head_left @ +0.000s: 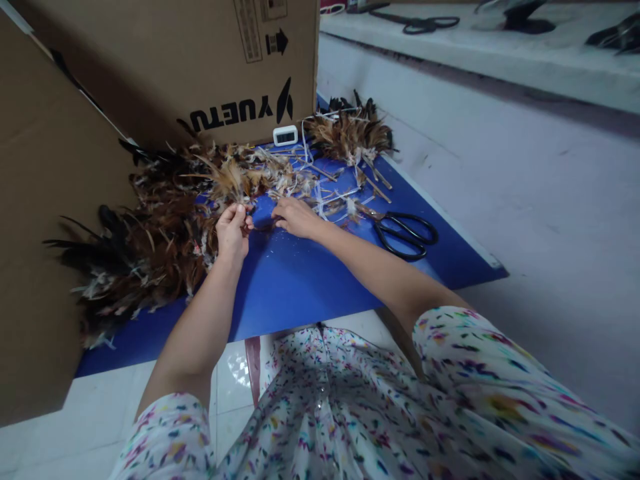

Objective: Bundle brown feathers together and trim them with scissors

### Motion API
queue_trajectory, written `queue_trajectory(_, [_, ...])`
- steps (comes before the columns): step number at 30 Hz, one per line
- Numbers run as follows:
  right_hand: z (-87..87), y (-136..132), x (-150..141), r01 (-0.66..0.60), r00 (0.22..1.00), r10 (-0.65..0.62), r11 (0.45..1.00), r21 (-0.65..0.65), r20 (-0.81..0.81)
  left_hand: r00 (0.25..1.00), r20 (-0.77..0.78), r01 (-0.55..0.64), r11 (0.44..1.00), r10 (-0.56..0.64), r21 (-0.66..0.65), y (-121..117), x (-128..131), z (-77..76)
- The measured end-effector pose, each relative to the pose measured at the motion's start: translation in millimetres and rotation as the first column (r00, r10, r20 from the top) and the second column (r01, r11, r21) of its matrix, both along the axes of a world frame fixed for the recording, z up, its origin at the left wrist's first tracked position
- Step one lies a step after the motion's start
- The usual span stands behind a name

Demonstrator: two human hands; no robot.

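Observation:
My left hand (233,230) is closed in a pinch on the base of a small bunch of tan feathers (233,179), which fans out above the fingertips. Just to its right is my right hand (296,217), fingers bent and drawn together low over the blue tabletop (285,287). What its fingertips hold is too small to make out. A large heap of brown and black feathers (160,240) spreads to the left of my left hand. Beyond my right hand lie loose pale feathers (285,177) and white ties (320,200).
Black-handled scissors (405,233) rest right of my right forearm. Behind them is a feather bundle with sticks (350,133). A small white digital display (285,136) stands against a cardboard box (200,73). More cardboard (45,220) borders the left; a wall ledge (490,53) runs along the right.

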State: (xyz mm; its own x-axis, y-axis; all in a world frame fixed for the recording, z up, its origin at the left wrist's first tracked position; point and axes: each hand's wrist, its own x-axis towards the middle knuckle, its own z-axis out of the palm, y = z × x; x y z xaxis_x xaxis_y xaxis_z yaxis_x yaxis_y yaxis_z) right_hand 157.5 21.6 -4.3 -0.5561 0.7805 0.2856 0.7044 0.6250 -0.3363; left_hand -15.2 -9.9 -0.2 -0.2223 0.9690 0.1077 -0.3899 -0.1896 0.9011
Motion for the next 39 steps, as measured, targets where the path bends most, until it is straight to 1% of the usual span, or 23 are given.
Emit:
queue_trajectory(4, [6.0,6.3,-10.6,0.0,0.986,0.004,1.0,-0.021,0.165,0.999,-0.035,-0.016,1.0,0.015,-0.026,2.7,-3.4,-3.1])
queue_trajectory(7, [7.5,5.9,-13.0,-0.015,0.979,0.018,1.0,-0.018,0.203,0.999,-0.036,-0.029,0.999,0.027,-0.032,4.8,-5.1,-5.3])
queue_trajectory(8, [7.6,4.8,-12.1,-0.016,0.982,0.019,1.0,-0.021,0.185,0.999,-0.029,-0.03,0.999,0.029,-0.032,5.3,-5.3,-5.8])
queue_trajectory(10, [8.1,1.5,-7.0,-0.016,0.995,0.021,0.998,-0.054,0.101,0.999,-0.013,-0.034,0.999,0.034,-0.03,5.8,-5.2,-6.4])
queue_trajectory(12, [8.9,-3.6,1.5,-0.011,0.999,0.007,0.994,-0.113,-0.032,0.999,-0.003,-0.033,0.999,0.033,-0.03,5.7,-4.4,-6.8])
queue_trajectory(14, [9.8,-9.8,11.8,-0.005,0.981,-0.031,0.983,-0.186,-0.193,1.0,-0.002,-0.025,0.999,0.025,-0.034,5.3,-3.1,-7.1])
queue_trajectory(15, [10.2,-13.2,16.8,-0.008,0.959,-0.058,0.973,-0.23,-0.278,1.0,-0.004,-0.018,0.999,0.017,-0.039,5.0,-2.3,-7.3])
queue_trajectory(17, [10.6,-19.5,25.1,-0.041,0.886,-0.126,0.937,-0.346,-0.447,1.0,-0.013,-0.003,0.999,0.003,-0.046,4.1,-0.7,-7.7])
queue_trajectory(20, [11.6,-26.7,32.1,-0.148,0.727,-0.267,0.839,-0.524,-0.632,0.999,-0.046,0.014,0.998,-0.017,-0.057,2.3,1.4,-8.3])
queue_trajectory(22, [12.8,-29.2,33.7,-0.203,0.637,-0.35,0.783,-0.588,-0.687,0.997,-0.073,0.025,0.997,-0.03,-0.067,1.0,2.4,-8.7])
queue_trajectory(23, [13.3,-29.8,34.0,-0.217,0.609,-0.376,0.767,-0.603,-0.698,0.996,-0.082,0.032,0.997,-0.038,-0.07,0.3,2.8,-9.0])
queue_trajectory(25, [13.5,-29.6,34.1,-0.215,0.591,-0.398,0.76,-0.613,-0.702,0.994,-0.089,0.054,0.996,-0.061,-0.071,-1.2,3.8,-9.2])
queue_trajectory(28, [10.8,-26.7,34.3,-0.175,0.615,-0.366,0.8,-0.574,-0.698,0.99,-0.087,0.105,0.991,-0.111,-0.078,-4.0,6.3,-8.5])
queue_trajectory(30, [8.4,-24.6,35.0,-0.118,0.665,-0.308,0.856,-0.504,-0.68,0.986,-0.092,0.131,0.987,-0.14,-0.098,-6.5,8.7,-7.1])
queue_trajectory(32, [7.0,-23.4,36.3,-0.019,0.741,-0.239,0.927,-0.375,-0.628,0.98,-0.105,0.157,0.98,-0.169,-0.119,-9.5,11.6,-5.5])
queue_trajectory(34, [6.9,-23.7,37.7,0.07,0.812,-0.181,0.974,-0.216,-0.555,0.973,-0.116,0.185,0.974,-0.2,-0.128,-12.6,14.5,-4.1])
queue_trajectory(36, [7.7,-25.3,38.8,0.101,0.863,-0.138,0.99,-0.101,-0.486,0.965,-0.129,0.212,0.969,-0.228,-0.128,-15.5,17.4,-3.1])
queue_trajectory(39, [9.1,-28.9,38.7,0.072,0.912,-0.079,0.997,-0.031,-0.402,0.956,-0.157,0.227,0.964,-0.248,-0.136,-19.6,21.5,-2.8])
